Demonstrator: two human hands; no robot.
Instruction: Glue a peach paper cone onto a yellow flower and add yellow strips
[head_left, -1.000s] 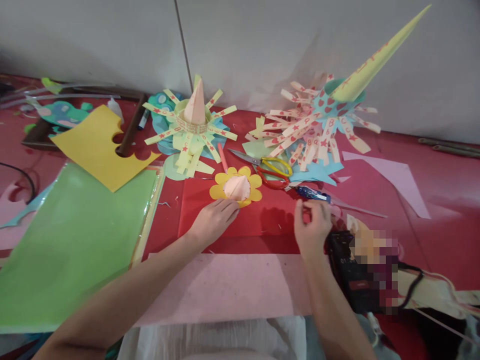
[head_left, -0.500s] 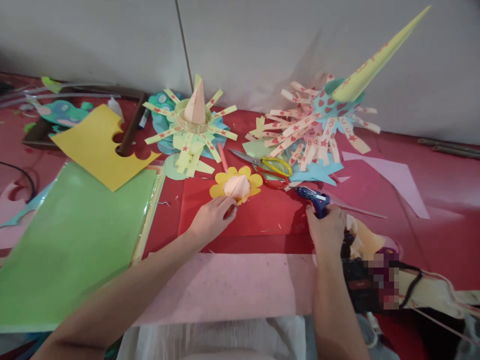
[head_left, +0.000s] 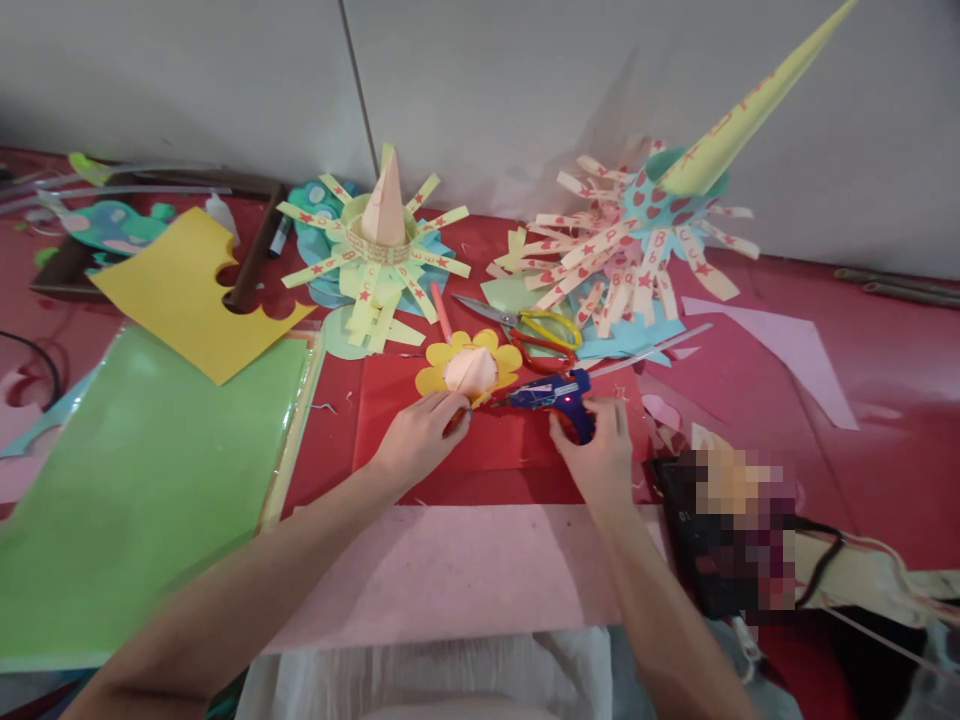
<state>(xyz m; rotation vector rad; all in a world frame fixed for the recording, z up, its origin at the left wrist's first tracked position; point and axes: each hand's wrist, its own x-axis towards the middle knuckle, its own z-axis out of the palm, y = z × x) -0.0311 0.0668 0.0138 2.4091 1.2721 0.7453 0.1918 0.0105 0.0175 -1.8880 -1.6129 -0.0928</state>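
A yellow paper flower with a small peach cone in its middle lies on a red paper sheet. My left hand rests on the red sheet with its fingers curled against the flower's near edge, pinching it. My right hand grips a blue glue gun, whose nozzle points left at the flower's edge close to my left fingertips. A small red light shows on the gun.
Scissors with yellow and red handles lie just behind the flower. Two finished paper cone ornaments stand at the back. A green sheet and yellow sheet lie left, pink paper near me, a black device right.
My right hand took hold of the glue gun at the right and carried it left, bringing the nozzle to the flower. My left hand stayed at the flower's edge.
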